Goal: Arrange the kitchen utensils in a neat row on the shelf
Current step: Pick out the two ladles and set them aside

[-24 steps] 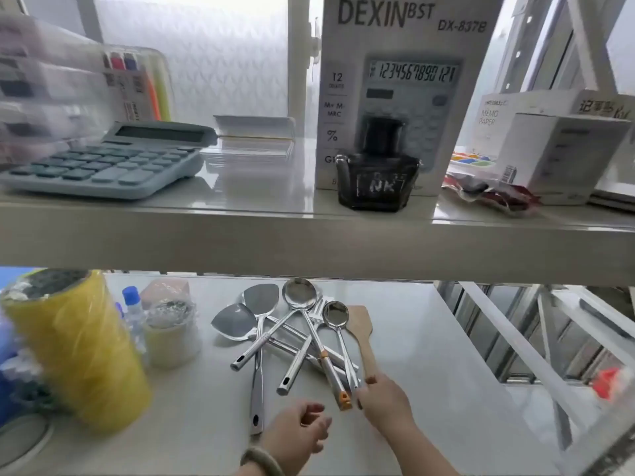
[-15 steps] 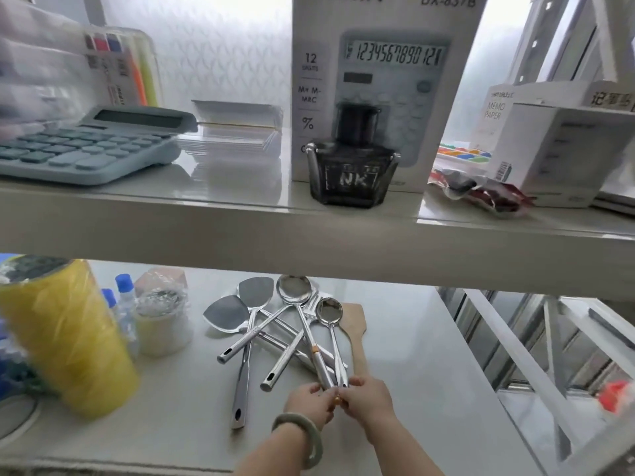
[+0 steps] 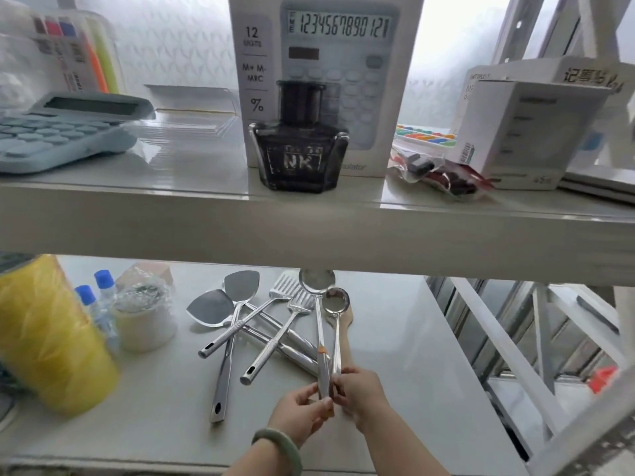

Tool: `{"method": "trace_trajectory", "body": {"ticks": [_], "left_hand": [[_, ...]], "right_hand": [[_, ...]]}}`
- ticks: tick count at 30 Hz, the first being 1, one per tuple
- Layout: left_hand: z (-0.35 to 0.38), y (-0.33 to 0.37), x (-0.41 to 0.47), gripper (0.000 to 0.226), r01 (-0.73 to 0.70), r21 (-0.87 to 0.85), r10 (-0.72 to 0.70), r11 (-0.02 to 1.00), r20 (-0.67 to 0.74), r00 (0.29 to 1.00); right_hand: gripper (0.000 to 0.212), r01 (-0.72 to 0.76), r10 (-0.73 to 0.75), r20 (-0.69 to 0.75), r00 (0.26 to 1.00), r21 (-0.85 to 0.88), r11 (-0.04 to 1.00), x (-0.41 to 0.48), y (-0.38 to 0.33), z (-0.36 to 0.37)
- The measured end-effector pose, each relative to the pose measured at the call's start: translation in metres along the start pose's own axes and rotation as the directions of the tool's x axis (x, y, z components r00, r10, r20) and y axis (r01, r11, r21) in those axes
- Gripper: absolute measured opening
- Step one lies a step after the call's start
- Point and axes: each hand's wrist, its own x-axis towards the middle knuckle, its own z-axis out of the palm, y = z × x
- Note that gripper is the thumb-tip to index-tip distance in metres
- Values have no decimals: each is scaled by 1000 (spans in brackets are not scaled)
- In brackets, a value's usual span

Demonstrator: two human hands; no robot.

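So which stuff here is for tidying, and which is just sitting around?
For the job: ladle, small ladle, two turners, two slotted spatulas, wooden spatula.

Lying about: calculator, ink bottle, yellow twine, glue bottles.

We see bright backlight from the window (image 3: 446, 46) beyond our hands, glare above, blurred, warped edges.

On the lower shelf (image 3: 395, 338) a crossed heap of spatulas (image 3: 237, 290) and slotted turners (image 3: 285, 286) lies left of two ladles (image 3: 316, 281) lying side by side. A spool of twine (image 3: 48, 338) stands far left, with what may be glue bottles (image 3: 99, 304) between it and the heap. On the upper shelf (image 3: 309, 231), an ink bottle (image 3: 299, 152) stands before a calculator box (image 3: 326, 63).
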Motion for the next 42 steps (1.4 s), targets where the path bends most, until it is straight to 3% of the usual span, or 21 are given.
{"method": "trace_trajectory", "body": {"ticks": [7,13,16,21,24,26,29,32,36,42], "left_hand": [[48,0,-10,54,-30,-21,32,999,119,992],[102,-17,-10,38,40,-16,-36,999,201,979],[119,-31,-10,42,73,-3,-70,997,221,973],[136,-45,-4,36,109,56,-116,993,167,979],[142,-44,-4,21,88,196,-116,977,138,984],[146,-43,-5,14,6,418,-59,908,115,992],[150,-39,-4,26,-123,775,63,620,107,992],[154,-37,-2,37,-168,881,112,443,132,985],[154,-35,0,41,-208,914,104,349,183,978],[143,-28,-1,51,-260,915,69,308,252,965]], "right_hand": [[10,86,-79,-64,995,115,990,-10,-7,-42],[6,142,-130,-184,974,52,988,-11,-10,-97],[12,112,-100,-222,970,39,993,-6,-4,-121],[17,55,-76,-281,957,-84,995,6,10,-149],[19,37,-126,-337,933,-257,966,11,13,-159],[22,30,-192,-356,915,-415,909,9,11,-162],[24,65,-300,-312,902,-588,806,6,7,-161],[23,59,-334,-265,905,-697,714,4,7,-157],[25,24,-326,-260,909,-748,663,4,9,-154],[27,19,-330,-284,901,-731,682,2,3,-147]]}}
